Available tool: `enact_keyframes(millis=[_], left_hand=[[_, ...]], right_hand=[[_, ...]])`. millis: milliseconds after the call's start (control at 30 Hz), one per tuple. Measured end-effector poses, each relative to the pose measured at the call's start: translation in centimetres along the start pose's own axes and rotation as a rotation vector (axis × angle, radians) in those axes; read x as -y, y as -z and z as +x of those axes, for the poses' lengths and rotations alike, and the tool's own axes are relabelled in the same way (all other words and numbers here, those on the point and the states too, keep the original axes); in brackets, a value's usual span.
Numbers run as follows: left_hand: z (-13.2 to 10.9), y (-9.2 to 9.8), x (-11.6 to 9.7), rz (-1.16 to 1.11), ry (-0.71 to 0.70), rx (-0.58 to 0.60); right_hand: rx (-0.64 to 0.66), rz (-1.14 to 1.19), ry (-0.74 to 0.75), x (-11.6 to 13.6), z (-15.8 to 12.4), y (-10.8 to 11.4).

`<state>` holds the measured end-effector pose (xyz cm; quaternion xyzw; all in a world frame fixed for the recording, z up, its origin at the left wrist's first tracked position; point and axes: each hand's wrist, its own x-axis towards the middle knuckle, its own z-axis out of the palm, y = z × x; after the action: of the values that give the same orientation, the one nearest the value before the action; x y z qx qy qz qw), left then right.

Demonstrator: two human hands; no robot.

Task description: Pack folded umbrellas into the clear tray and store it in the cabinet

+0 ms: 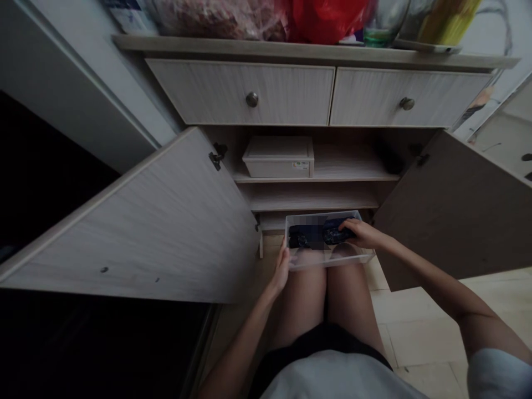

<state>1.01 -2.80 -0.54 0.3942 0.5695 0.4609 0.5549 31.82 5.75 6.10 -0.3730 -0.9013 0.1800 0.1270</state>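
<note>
A clear plastic box (362,257) rests on my lap, across my thighs. My left hand (283,266) holds it by its left side, fingers closed along the wall. Inside lie dark navy, patterned folded cloth items, one at the left (298,238) and another dark folded cloth (332,231) at the right. My right hand (361,233) reaches over the box's right side with its fingers closed on that right-hand cloth. Blurred blocks hide part of the box's middle, and the exact kind of cloth is unclear.
Before me stands a wooden cabinet with its left door (166,233) and right door (461,210) swung open. A lidded white box (278,158) sits on the upper shelf, with a dark object (388,155) at right. Bags, including a red one (328,19), crowd the top.
</note>
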Motion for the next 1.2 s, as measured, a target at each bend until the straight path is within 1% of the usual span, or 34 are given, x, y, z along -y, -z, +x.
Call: enact_keyframes(millis=[133, 200, 267, 333, 367, 400, 467, 533, 567, 633, 733, 800, 900, 1033, 1133, 1200], left_hand=[[-0.3, 0.1, -0.1, 0.014, -0.038, 0.022], [-0.3, 0.0, -0.1, 0.017, -0.031, 0.013], [-0.2, -0.1, -0.1, 0.023, -0.019, 0.007], [-0.1, -0.2, -0.2, 0.026, -0.009, 0.004], [0.0, -0.2, -0.2, 0.023, -0.008, 0.001], [0.0, -0.2, -0.2, 0.016, -0.008, -0.004], [0.0, -0.2, -0.1, 0.0, -0.01, -0.006], [0.0, -0.1, -0.1, -0.003, -0.01, 0.001], [0.1, -0.1, -0.1, 0.002, -0.007, 0.006], [0.1, 0.1, 0.0, 0.017, -0.003, 0.01], [0.2, 0.3, 0.2, 0.035, 0.006, 0.005], [0.3, 0.3, 0.3, 0.047, 0.017, 0.008], [0.5, 0.4, 0.5, 0.054, 0.033, -0.001], [0.8, 0.3, 0.8, 0.036, 0.058, -0.05], [1.0, 0.2, 1.1, 0.002, 0.061, -0.06], [1.0, 0.1, 1.1, 0.0, 0.062, -0.059]], right_hand=[[0.046, -0.233, -0.011, 0.7, 0.1, -1.5], [0.057, -0.29, -0.019, 0.5, 0.5, -1.7], [0.048, -0.242, -0.019, -0.6, 1.3, -0.7], [0.001, -0.171, -0.065, -2.7, 2.6, 1.6], [-0.044, -0.164, -0.128, -4.1, 3.3, 3.1], [-0.125, -0.203, -0.237, -5.8, 4.0, 4.8], [-0.259, -0.329, -0.538, -9.3, 5.1, 8.1], [-0.322, -0.405, -0.805, -12.8, 5.8, 10.8], [-0.339, -0.412, -0.904, -14.4, 6.0, 11.8], [-0.358, -0.369, -1.057, -17.0, 6.3, 13.0], [-0.352, -0.25, -1.208, -19.5, 6.7, 13.5], [-0.33, -0.2, -1.252, -20.3, 7.0, 13.3], [-0.34, -0.202, -1.246, -20.7, 7.2, 12.6], [-0.443, -0.257, -1.213, -20.6, 7.4, 12.0], [-0.502, -0.231, -1.229, -20.6, 7.6, 11.9], [-0.523, -0.191, -1.198, -20.8, 7.6, 11.9]])
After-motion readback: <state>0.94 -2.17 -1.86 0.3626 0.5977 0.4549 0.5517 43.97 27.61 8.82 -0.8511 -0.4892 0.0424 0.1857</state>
